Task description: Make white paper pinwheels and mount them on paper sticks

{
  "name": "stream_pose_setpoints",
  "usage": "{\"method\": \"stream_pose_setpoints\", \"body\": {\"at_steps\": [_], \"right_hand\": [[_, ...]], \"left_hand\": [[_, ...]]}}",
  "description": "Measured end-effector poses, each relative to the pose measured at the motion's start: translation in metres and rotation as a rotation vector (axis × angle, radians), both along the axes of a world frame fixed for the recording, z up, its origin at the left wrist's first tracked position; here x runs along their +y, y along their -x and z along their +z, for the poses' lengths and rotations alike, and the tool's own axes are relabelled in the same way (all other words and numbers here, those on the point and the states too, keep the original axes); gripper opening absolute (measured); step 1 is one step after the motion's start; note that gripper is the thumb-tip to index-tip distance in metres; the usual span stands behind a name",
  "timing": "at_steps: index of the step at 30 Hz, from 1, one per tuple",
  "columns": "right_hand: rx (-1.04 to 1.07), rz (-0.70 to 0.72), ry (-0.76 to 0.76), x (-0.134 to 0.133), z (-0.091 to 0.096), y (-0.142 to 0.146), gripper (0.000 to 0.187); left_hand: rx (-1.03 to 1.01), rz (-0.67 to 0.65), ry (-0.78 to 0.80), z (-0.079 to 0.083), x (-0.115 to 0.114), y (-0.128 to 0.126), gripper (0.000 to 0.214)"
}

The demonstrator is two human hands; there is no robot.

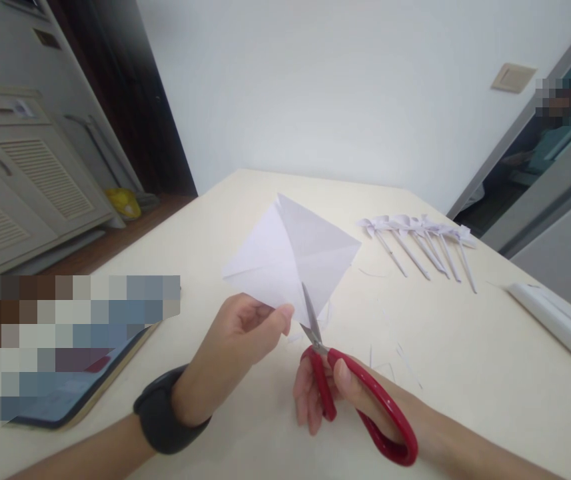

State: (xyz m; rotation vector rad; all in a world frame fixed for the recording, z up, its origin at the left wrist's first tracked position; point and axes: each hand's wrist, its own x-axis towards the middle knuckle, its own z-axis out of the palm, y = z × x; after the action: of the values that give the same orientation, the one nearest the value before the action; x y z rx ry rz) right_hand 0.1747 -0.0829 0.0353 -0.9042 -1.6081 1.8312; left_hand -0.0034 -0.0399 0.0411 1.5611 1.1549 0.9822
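My left hand (238, 347) pinches the near corner of a white square of paper (292, 253) with crossed fold creases, holding it up above the cream table (465, 347). My right hand (328, 393) grips red-handled scissors (355, 393). Their short blades (311, 319) are partly open and bite into the paper's near corner along a crease. A black band sits on my left wrist.
Several white paper pinwheels on sticks (420, 237) lie in a row at the table's far right. Thin paper slivers (395, 357) lie near my right hand. A tablet (80, 387) lies at the left edge, a white oblong object (560, 320) at the right edge.
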Motion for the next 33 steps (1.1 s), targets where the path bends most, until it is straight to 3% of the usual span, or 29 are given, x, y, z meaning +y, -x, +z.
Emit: {"method": "stream_pose_setpoints", "body": {"at_steps": [20,33], "right_hand": [[0.053,-0.023,0.019,0.000,-0.006,0.005,0.073],[0.098,-0.019,0.020,-0.001,-0.011,0.006,0.061]], "left_hand": [[-0.065,-0.037,0.087,-0.006,0.002,0.002,0.044],[-0.066,-0.050,0.102,-0.006,0.001,0.003,0.047]]}}
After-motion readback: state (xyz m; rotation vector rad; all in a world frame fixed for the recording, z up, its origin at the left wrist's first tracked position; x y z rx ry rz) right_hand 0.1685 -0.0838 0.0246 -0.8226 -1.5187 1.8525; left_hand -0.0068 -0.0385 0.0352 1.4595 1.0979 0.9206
